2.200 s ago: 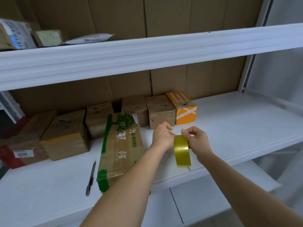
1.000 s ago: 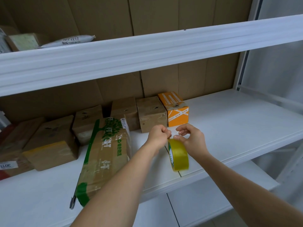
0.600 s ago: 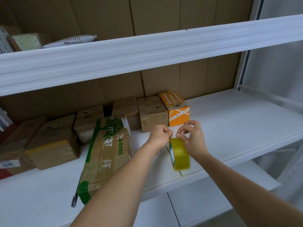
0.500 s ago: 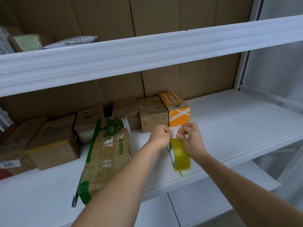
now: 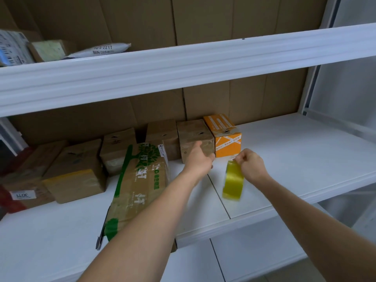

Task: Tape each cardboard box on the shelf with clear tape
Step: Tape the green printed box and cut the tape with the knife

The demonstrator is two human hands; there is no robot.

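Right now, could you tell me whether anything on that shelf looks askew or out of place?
Yes: the long green-printed box lies slanted, its near end jutting past the shelf edge, while the other boxes sit back by the wall.

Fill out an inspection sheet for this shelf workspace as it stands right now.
Surface: white shelf, bare on its right part.
Job's things: tape roll, yellowish, hanging from the right hand; plain brown box and orange box side by side at the back; long box with green print lying toward the front edge; more brown boxes in a row to the left.
Clutter: dark pen-like tool beside the long box; parcels on the upper shelf.
Hands: left hand open, reaching toward the plain brown box; right hand pinching the tape roll at its top.
Cables: nothing seen.
Surroundings: cardboard backing behind the shelves.
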